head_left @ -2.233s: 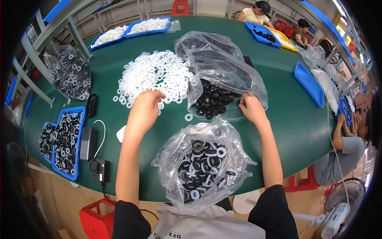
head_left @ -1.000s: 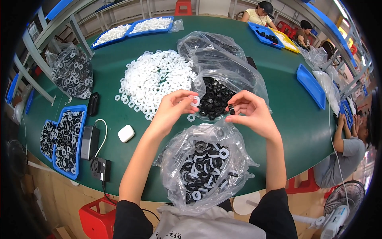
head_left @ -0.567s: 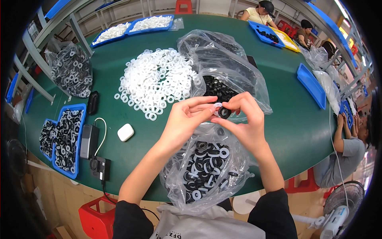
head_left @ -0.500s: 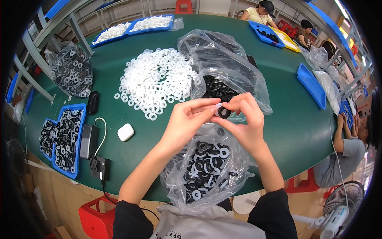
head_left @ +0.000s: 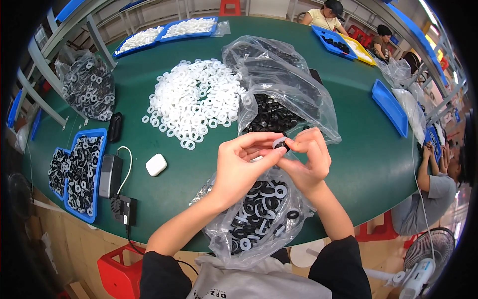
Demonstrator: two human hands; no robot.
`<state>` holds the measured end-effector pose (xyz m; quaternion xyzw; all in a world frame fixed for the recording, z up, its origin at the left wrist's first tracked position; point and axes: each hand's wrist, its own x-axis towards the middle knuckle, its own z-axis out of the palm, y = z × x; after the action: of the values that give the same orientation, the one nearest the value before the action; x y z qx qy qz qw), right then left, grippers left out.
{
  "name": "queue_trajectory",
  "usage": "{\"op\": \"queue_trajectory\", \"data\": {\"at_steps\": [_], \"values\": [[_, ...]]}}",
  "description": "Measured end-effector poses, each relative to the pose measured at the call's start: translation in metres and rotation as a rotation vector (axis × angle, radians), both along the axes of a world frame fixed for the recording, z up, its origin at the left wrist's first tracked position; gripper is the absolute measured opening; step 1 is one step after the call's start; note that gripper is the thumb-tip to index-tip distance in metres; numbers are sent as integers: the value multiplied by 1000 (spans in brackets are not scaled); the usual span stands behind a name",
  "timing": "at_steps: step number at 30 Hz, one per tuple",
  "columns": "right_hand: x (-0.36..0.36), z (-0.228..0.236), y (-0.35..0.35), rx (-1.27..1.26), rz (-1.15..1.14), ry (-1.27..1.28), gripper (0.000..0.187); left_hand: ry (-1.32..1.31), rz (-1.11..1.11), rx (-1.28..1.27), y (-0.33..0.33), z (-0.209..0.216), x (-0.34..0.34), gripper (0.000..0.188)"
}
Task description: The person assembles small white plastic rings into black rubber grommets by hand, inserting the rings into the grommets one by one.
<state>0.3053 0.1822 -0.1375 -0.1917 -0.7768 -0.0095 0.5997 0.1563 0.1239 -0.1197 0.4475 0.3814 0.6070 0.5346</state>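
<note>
Head view: the left hand [head_left: 244,167] and the right hand [head_left: 307,159] meet above the green tabletop [head_left: 358,149], fingertips touching around one small part. The left thumb and forefinger are pinched on a white ring [head_left: 277,142]; the right thumb and forefinger are pinched on a black ring [head_left: 284,146], pressed against the white one. Both hands are closed on these parts, held directly above the near bag [head_left: 254,219], a clear plastic bag at the tabletop's near edge that contains joined black-and-white rings. Just beyond the hands lies a second clear bag [head_left: 279,107], open, containing loose black rings. To its left, a loose pile of white rings [head_left: 194,102] is spread on the tabletop. A white case [head_left: 156,164] lies left of the left hand, well apart from it. Further left are a grey power brick [head_left: 110,175] with a white cable, a black adapter [head_left: 124,210], and a blue tray [head_left: 82,174] holding assembled rings. A further bag of rings [head_left: 88,87] rests at the far left. Blue trays with white parts [head_left: 164,32] stand at the far edge. Another person [head_left: 428,194] sits at the right edge of the tabletop.
</note>
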Motion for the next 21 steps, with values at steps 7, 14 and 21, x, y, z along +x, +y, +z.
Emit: {"op": "queue_trajectory", "data": {"at_steps": [7,14,21], "values": [[0,-2,-1,-13,-11,44,39,-31,-4,62,-1,-5,4,28],[-1,1,-2,47,56,1,38,25,-24,49,0,-2,1,23],[44,44,21,-590,382,-332,35,413,50,56,-6,16,-13,18]]}}
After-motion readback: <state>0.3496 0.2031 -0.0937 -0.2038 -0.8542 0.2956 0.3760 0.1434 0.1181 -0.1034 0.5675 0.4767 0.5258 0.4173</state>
